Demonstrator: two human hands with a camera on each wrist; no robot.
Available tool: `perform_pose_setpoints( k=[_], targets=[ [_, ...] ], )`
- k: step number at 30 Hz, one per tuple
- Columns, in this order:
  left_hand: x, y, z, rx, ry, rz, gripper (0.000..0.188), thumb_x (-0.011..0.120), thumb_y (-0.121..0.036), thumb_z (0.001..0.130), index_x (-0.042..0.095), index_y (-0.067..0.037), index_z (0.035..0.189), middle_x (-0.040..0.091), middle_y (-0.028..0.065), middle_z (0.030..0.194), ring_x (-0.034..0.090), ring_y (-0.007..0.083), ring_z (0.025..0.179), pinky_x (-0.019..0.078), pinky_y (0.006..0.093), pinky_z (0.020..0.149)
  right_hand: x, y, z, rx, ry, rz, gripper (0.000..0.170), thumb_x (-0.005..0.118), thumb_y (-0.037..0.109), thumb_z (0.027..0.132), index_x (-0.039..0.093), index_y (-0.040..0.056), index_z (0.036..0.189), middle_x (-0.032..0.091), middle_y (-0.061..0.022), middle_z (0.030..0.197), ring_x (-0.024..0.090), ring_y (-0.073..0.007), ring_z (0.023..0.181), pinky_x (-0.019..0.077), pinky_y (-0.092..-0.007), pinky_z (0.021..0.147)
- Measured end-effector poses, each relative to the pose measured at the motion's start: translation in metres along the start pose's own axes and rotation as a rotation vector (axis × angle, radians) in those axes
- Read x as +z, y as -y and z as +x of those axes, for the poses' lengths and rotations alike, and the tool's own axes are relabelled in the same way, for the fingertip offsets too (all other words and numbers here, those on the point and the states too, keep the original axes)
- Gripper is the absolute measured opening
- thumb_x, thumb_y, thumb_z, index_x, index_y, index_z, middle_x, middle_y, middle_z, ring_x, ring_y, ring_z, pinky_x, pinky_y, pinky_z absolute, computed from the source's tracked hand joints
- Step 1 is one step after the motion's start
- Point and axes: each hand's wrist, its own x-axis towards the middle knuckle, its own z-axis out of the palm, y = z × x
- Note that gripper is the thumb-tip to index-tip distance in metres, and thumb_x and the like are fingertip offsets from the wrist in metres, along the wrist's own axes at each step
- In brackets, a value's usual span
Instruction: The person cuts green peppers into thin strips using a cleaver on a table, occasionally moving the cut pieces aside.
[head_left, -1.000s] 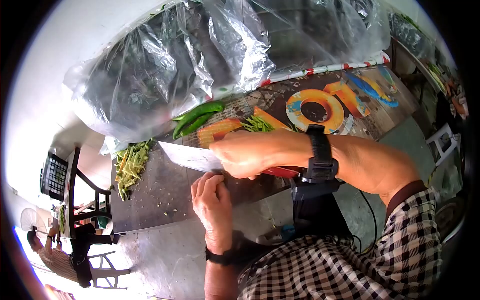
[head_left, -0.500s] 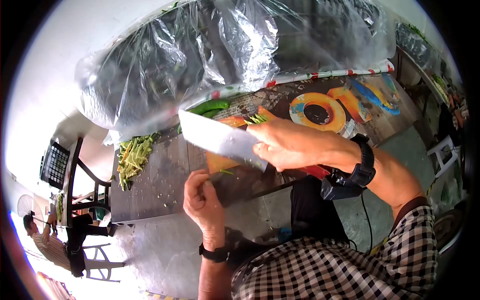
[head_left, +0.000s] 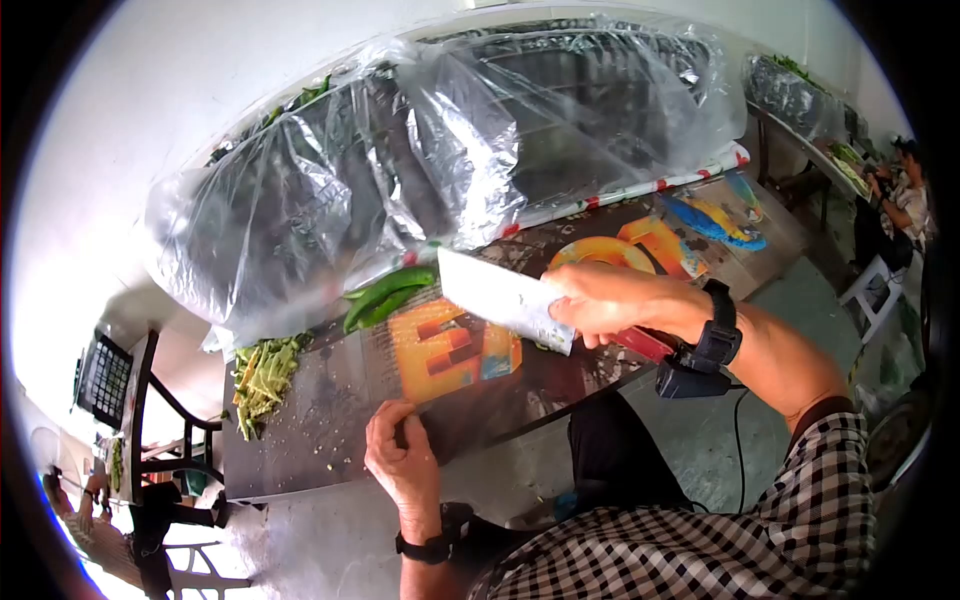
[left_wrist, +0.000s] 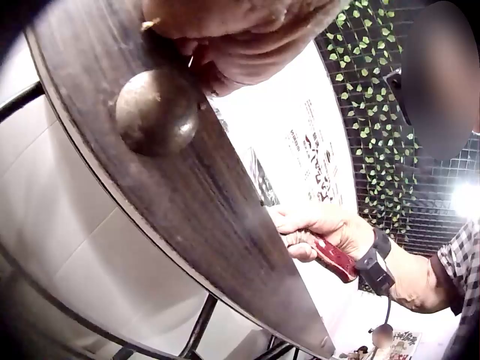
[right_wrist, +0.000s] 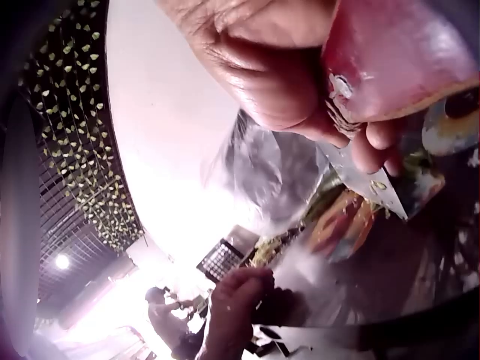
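Observation:
My right hand [head_left: 600,305] grips a cleaver by its red handle [head_left: 643,343], and the wide blade [head_left: 500,295] slants above the table. Small green bits cling near the blade's lower edge. By the near table edge is my left hand [head_left: 402,460], its fingers loosely curled, with nothing visibly held. In the left wrist view these fingers [left_wrist: 247,37] are over the tabletop. Long green peppers [head_left: 385,300] lie behind, against the plastic sheet. At the table's left end is a pile of cut green strips [head_left: 265,380].
Clear plastic [head_left: 330,170] covers a dark bulky load along the table's back. The dark table [head_left: 330,430] bears painted orange letters. A round shiny brown thing [left_wrist: 156,112] shows in the left wrist view. People are at far left and far right; a black crate [head_left: 103,380] stands left.
My right hand and the cleaver have lifted and moved right, away from my left hand. My left hand has shifted slightly. The head view has tilted, showing more of the plastic.

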Motion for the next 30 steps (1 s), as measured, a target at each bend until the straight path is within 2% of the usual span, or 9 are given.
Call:
perform_pose_setpoints(
  k=[4, 7, 12, 15, 19, 23, 24, 27, 30],
  targets=[
    [-0.001, -0.003, 0.0, 0.069, 0.047, 0.093, 0.014, 0.062, 0.005, 0.081, 0.065, -0.003, 0.091, 0.07, 0.0116, 0.098, 0.065, 0.0287, 0.094, 0.0513, 0.0365, 0.085, -0.017, -0.009, -0.023, 0.023, -0.296, 0.249, 0.019, 0.05, 0.012, 0.095, 0.055, -0.005, 0.102, 0.059, -0.0064, 0.068, 0.06, -0.0118, 0.054, 0.0471, -0.0275, 0.047],
    [-0.002, -0.003, 0.0, 0.108, 0.113, 0.093, 0.012, 0.058, 0.005, 0.084, 0.065, 0.0, 0.092, 0.069, 0.0118, 0.098, 0.066, 0.0213, 0.091, 0.0505, 0.0314, 0.085, -0.02, -0.029, -0.037, 0.003, -0.363, 0.478, 0.018, 0.052, 0.012, 0.095, 0.055, -0.0041, 0.102, 0.06, -0.0073, 0.071, 0.06, -0.0119, 0.054, 0.0472, -0.0274, 0.046],
    [-0.003, -0.016, 0.008, 0.152, 0.263, 0.126, 0.013, 0.059, 0.003, 0.082, 0.065, 0.001, 0.094, 0.069, 0.0136, 0.101, 0.066, 0.0252, 0.096, 0.0497, 0.034, 0.089, -0.004, -0.06, -0.065, 0.11, -0.395, 0.802, 0.026, 0.058, 0.016, 0.095, 0.056, 0.0009, 0.115, 0.061, -0.0062, 0.082, 0.058, -0.0113, 0.055, 0.048, -0.0265, 0.046],
    [0.003, -0.022, 0.011, 0.172, 0.344, 0.137, 0.017, 0.063, 0.0, 0.081, 0.067, -0.001, 0.097, 0.069, 0.0135, 0.105, 0.065, 0.0293, 0.097, 0.0501, 0.0373, 0.088, 0.006, -0.078, -0.072, 0.24, -0.465, 0.87, 0.028, 0.059, 0.017, 0.094, 0.057, 0.0023, 0.118, 0.061, -0.0056, 0.084, 0.057, -0.0117, 0.056, 0.0477, -0.0258, 0.048],
    [0.015, -0.034, 0.016, 0.151, 0.44, 0.053, 0.025, 0.065, -0.002, 0.08, 0.067, -0.002, 0.105, 0.067, 0.0145, 0.108, 0.065, 0.0308, 0.097, 0.0511, 0.0382, 0.086, 0.012, -0.088, -0.085, 0.216, -0.473, 0.929, 0.025, 0.058, 0.016, 0.094, 0.058, 0.0012, 0.114, 0.06, -0.0056, 0.085, 0.057, -0.0128, 0.056, 0.0471, -0.027, 0.048],
    [0.022, -0.062, 0.022, -0.043, 0.574, -0.04, 0.028, 0.061, -0.001, 0.084, 0.066, -0.002, 0.111, 0.069, 0.013, 0.11, 0.066, 0.0239, 0.104, 0.0516, 0.036, 0.09, 0.013, -0.084, -0.091, 0.211, -0.499, 0.871, 0.023, 0.056, 0.014, 0.091, 0.056, -0.0026, 0.107, 0.062, -0.008, 0.079, 0.058, -0.0116, 0.054, 0.0453, -0.0268, 0.046],
    [0.024, -0.057, 0.024, 0.114, 0.587, -0.007, 0.028, 0.063, -0.002, 0.084, 0.065, -0.003, 0.112, 0.068, 0.0138, 0.111, 0.066, 0.0251, 0.104, 0.0514, 0.0363, 0.09, 0.013, -0.085, -0.092, 0.187, -0.487, 0.834, 0.023, 0.056, 0.014, 0.091, 0.056, -0.0026, 0.107, 0.062, -0.0079, 0.078, 0.058, -0.0116, 0.054, 0.0452, -0.0269, 0.046],
    [0.018, -0.064, 0.036, 0.264, 0.691, 0.083, 0.028, 0.065, -0.005, 0.084, 0.065, -0.003, 0.112, 0.068, 0.0153, 0.112, 0.066, 0.0287, 0.104, 0.051, 0.037, 0.09, 0.015, -0.078, -0.093, 0.138, -0.437, 0.721, 0.022, 0.056, 0.013, 0.089, 0.057, -0.0027, 0.105, 0.061, -0.0072, 0.071, 0.058, -0.0119, 0.054, 0.0458, -0.0268, 0.047],
    [0.007, -0.062, 0.061, 0.196, 0.667, 0.164, 0.026, 0.068, -0.009, 0.084, 0.066, -0.002, 0.109, 0.068, 0.0166, 0.109, 0.066, 0.0312, 0.104, 0.0503, 0.0385, 0.092, 0.018, -0.067, -0.094, 0.094, -0.3, 0.698, 0.021, 0.057, 0.013, 0.091, 0.058, -0.0035, 0.104, 0.06, -0.0058, 0.066, 0.06, -0.0116, 0.056, 0.047, -0.0254, 0.05]
  ],
)
